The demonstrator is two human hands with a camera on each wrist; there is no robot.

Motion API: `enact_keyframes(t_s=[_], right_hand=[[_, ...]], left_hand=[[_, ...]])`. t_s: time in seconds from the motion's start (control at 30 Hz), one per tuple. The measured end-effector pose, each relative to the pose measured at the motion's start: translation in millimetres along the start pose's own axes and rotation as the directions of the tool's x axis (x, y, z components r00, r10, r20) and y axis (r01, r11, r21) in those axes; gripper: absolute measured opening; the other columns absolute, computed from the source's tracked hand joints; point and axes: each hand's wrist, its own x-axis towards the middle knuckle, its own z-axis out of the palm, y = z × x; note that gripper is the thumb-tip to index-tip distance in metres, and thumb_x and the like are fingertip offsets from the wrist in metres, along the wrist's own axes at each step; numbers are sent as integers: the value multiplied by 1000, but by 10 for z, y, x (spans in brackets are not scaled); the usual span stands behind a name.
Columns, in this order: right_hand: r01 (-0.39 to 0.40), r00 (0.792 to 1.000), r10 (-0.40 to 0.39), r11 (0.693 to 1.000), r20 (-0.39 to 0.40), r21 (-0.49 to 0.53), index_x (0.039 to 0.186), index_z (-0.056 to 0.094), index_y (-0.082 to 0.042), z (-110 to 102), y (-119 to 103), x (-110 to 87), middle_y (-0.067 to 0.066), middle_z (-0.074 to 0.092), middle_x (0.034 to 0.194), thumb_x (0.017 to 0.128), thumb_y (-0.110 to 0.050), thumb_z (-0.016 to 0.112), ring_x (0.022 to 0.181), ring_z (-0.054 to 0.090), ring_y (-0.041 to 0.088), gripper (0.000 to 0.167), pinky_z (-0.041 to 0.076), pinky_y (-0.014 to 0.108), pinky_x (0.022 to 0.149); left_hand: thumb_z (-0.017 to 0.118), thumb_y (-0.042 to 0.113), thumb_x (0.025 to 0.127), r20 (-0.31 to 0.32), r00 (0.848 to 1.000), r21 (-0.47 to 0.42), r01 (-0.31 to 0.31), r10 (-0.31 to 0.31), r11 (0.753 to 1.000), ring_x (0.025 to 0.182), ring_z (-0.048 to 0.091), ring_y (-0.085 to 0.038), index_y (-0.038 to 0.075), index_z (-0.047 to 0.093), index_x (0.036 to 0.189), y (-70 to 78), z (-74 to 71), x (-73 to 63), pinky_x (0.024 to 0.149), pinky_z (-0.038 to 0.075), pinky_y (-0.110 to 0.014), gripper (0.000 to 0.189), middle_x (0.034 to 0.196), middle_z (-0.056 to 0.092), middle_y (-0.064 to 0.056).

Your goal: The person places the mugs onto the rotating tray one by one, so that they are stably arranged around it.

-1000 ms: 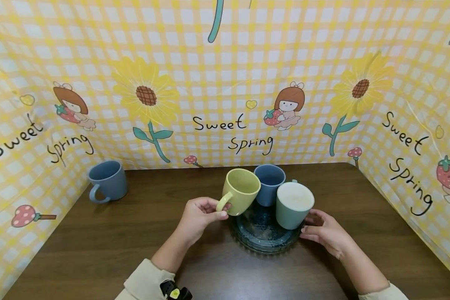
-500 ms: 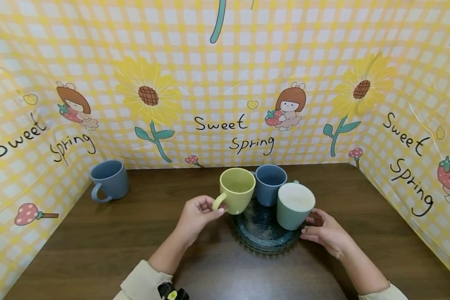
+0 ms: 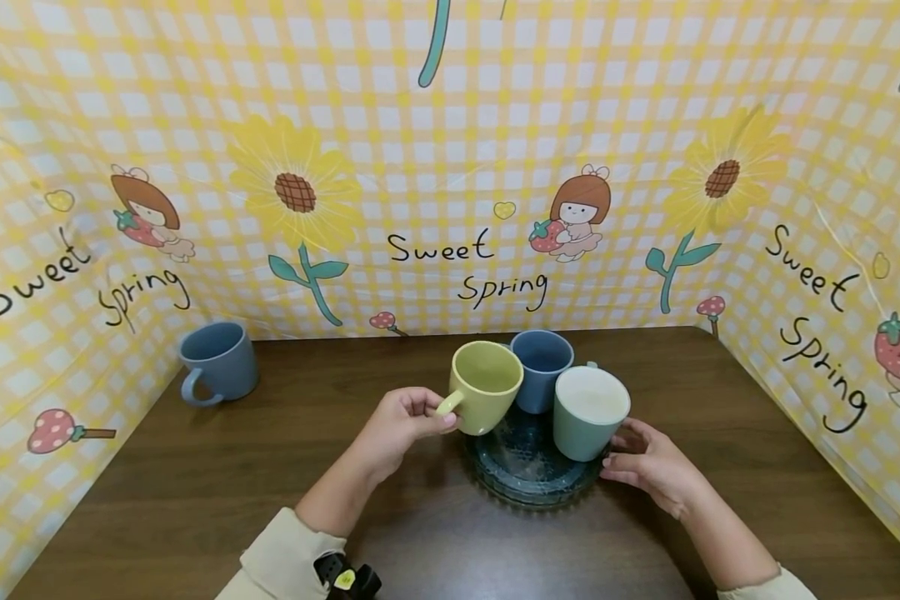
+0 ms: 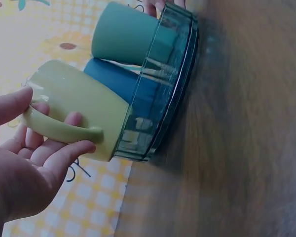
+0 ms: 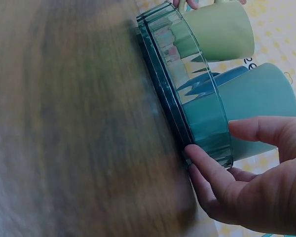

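My left hand (image 3: 401, 429) pinches the handle of a yellow-green mug (image 3: 482, 400), which leans slightly at the left edge of a round, see-through blue-green tray (image 3: 528, 479). In the left wrist view, the lower end of this mug (image 4: 79, 98) is right at the tray's clear rim (image 4: 138, 98). Inside the tray stand a blue mug (image 3: 536, 387) at the back and a pale green mug (image 3: 585, 425) with a whitish inside at the right. My right hand (image 3: 656, 467) holds the tray's right side, thumb at the rim and fingers low along the outer wall (image 5: 207, 133).
Another blue mug (image 3: 221, 367) stands on the brown wooden table (image 3: 330, 367) at the far left, its handle toward the front left. Yellow checked cloth (image 3: 435, 167) with printed flowers walls off the back and both sides.
The yellow-green mug shifted a little left and straightened, then came back right with a slight tilt, still in my left hand. My right hand and the other mugs stay put.
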Motion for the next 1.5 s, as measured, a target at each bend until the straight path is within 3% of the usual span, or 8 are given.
enact_keyframes(t_s=[0.2,0.37,0.47,0.67,0.9,1.1,1.27,1.5], right_hand=[[-3,1000,3,1000,-1,0,148,5,12,10,1,-7,34,22,135,83,10,59,92,61,23,84,57,38,84],[-2,1000,2,1000,0,-15,148,5,12,32,10,-13,35,23,137,83,10,60,92,62,24,85,57,40,84],[-4,1000,4,1000,3,-24,149,4,10,37,14,-19,34,26,134,83,9,61,91,63,23,87,57,40,85],[13,999,-11,999,38,-43,149,6,10,-62,12,-10,21,42,115,86,6,63,92,63,19,85,56,39,87],[57,996,-55,998,68,-38,146,10,16,-168,18,14,28,43,128,89,7,61,98,63,19,77,56,38,88],[63,994,-62,998,94,-11,145,13,18,-204,46,27,19,48,124,89,8,63,101,63,20,76,54,40,91],[52,992,-53,999,112,16,145,15,17,-220,55,45,11,54,119,91,6,59,102,62,19,71,54,42,92],[48,993,-54,998,105,51,143,26,13,-231,53,72,8,57,111,93,6,54,97,63,19,57,55,41,90]], left_hand=[[68,-8,87,21,999,-98,-24,26,995,86,72,-20,-9,62,91,-96,97,-20,81,57,-28,8,86,72,-14],[68,-12,85,-17,999,-142,-40,38,989,90,71,-23,-2,63,85,-228,163,-46,81,57,-28,11,87,71,-14],[70,-10,84,-58,997,-121,-50,44,991,87,71,-21,-3,64,86,-260,180,-34,78,57,-27,10,85,71,-11],[74,0,85,-104,994,-106,-37,26,994,82,69,-17,-5,64,90,-281,174,59,76,55,-27,12,85,72,-12],[74,-4,83,-131,991,-48,-37,30,998,77,68,-13,-13,62,94,-347,183,166,73,54,-25,18,81,69,-6],[72,-3,85,-176,984,-6,-16,15,1000,75,65,-12,-18,60,103,-377,133,284,66,53,-22,26,82,68,-5],[69,-3,87,-148,989,-7,18,-18,1000,82,68,-18,-18,60,107,-359,81,355,73,59,-33,27,85,68,-6],[69,-2,88,-114,993,-5,26,-26,1000,86,69,-21,-18,60,111,-345,37,445,83,57,-48,29,89,70,-6]])
